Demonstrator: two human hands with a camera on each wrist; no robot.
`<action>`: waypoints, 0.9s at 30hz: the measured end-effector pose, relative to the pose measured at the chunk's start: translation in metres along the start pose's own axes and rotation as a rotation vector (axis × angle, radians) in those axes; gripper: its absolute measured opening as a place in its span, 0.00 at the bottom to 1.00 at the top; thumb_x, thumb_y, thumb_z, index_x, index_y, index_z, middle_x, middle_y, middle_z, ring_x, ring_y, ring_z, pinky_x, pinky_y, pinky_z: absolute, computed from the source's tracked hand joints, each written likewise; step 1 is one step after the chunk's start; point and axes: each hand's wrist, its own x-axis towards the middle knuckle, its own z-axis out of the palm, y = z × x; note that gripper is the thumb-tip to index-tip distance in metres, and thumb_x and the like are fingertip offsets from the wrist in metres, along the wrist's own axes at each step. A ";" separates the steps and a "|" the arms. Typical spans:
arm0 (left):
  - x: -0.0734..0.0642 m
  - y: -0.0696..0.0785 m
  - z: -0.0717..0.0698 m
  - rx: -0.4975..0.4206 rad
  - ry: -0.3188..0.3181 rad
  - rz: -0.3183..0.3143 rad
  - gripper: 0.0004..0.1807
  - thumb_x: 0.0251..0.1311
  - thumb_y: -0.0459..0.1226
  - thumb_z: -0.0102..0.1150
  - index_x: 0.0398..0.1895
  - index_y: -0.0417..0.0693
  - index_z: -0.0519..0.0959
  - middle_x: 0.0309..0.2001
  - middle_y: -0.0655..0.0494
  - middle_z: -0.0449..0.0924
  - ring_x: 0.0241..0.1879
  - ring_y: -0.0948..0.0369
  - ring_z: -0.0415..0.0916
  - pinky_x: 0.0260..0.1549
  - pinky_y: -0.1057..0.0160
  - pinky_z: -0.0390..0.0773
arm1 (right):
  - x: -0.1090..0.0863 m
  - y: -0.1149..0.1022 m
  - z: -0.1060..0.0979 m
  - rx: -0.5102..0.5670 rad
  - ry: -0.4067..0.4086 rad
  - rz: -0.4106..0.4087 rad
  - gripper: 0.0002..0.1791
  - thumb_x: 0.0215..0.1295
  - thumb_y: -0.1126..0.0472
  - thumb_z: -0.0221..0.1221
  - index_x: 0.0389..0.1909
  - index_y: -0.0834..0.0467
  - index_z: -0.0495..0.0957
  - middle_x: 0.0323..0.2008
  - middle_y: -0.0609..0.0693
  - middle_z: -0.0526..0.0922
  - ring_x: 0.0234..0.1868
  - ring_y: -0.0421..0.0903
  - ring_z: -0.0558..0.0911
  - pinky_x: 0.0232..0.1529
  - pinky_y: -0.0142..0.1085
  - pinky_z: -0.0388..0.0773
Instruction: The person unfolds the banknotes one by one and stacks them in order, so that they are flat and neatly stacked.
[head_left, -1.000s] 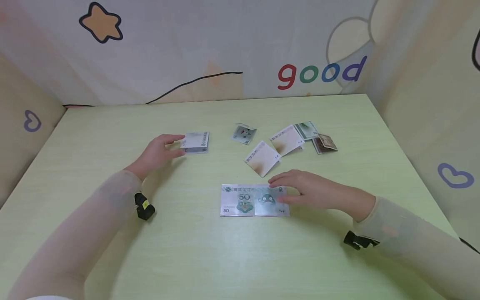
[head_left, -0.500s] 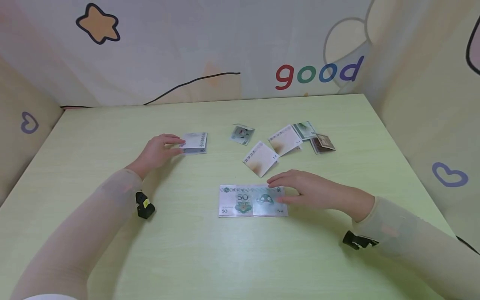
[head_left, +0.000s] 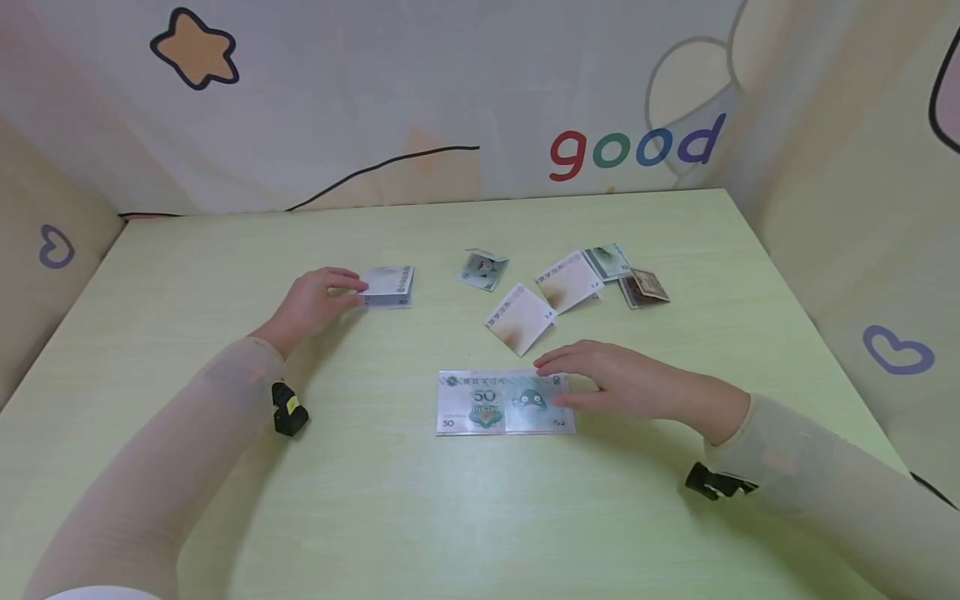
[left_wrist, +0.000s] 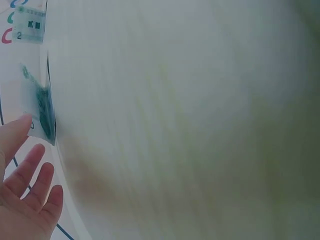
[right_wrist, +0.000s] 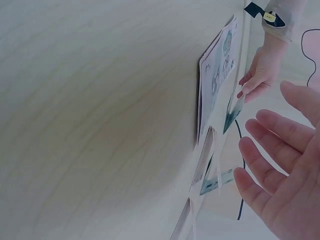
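Note:
At the left of the table, my left hand (head_left: 307, 304) has its thumb and forefinger at the left edge of a folded play banknote (head_left: 392, 283), pinching it. The left wrist view shows the thumb (left_wrist: 17, 135) against that folded note (left_wrist: 42, 110), with the other fingers loosely bent. My right hand (head_left: 630, 383) reaches over the right end of a flat stack of play banknotes (head_left: 465, 408), whose top note reads 50. Its fingers (right_wrist: 272, 135) are spread and relaxed, holding nothing. In the right wrist view the stack (right_wrist: 217, 75) shows a few layers at its edge.
Behind the stack lie two folded pale notes, a nearer one (head_left: 520, 319) and a farther one (head_left: 568, 281). A green note (head_left: 608, 261) and a brown folded note (head_left: 645, 287) lie right of them. A small grey-green folded note (head_left: 483, 270) sits left. Printed curtains (head_left: 337, 100) enclose the table.
My left fingertips have closed in on the left edge of the folded note and now overlap it. My right hand stays over the stack. The head view has shifted slightly.

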 end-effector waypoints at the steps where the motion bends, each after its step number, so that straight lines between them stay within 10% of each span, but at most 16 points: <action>1: 0.000 0.000 0.000 -0.004 0.002 0.001 0.16 0.62 0.35 0.57 0.52 0.38 0.77 0.61 0.41 0.67 0.64 0.43 0.57 0.62 0.42 0.52 | 0.000 0.000 0.000 0.000 0.000 0.000 0.25 0.64 0.51 0.57 0.60 0.57 0.72 0.60 0.50 0.71 0.63 0.53 0.66 0.60 0.51 0.64; 13: -0.006 0.004 -0.004 -0.124 0.202 0.081 0.13 0.61 0.33 0.58 0.47 0.35 0.80 0.53 0.42 0.76 0.57 0.48 0.68 0.51 0.50 0.73 | 0.001 0.001 0.001 0.005 0.008 -0.008 0.25 0.64 0.53 0.58 0.60 0.57 0.72 0.60 0.50 0.72 0.63 0.52 0.66 0.60 0.50 0.64; 20: -0.012 0.013 -0.009 -0.224 0.304 0.011 0.14 0.61 0.37 0.58 0.46 0.37 0.81 0.49 0.42 0.79 0.50 0.52 0.73 0.48 0.55 0.73 | 0.003 0.001 0.001 0.017 0.018 -0.022 0.24 0.64 0.55 0.59 0.59 0.58 0.73 0.60 0.50 0.72 0.63 0.52 0.66 0.60 0.50 0.64; 27: -0.023 0.024 -0.010 -0.347 0.270 -0.097 0.19 0.63 0.43 0.56 0.52 0.40 0.79 0.51 0.46 0.77 0.46 0.55 0.73 0.42 0.67 0.73 | 0.003 0.000 0.001 0.011 0.031 -0.011 0.24 0.64 0.54 0.58 0.59 0.58 0.73 0.60 0.50 0.72 0.63 0.52 0.67 0.60 0.50 0.64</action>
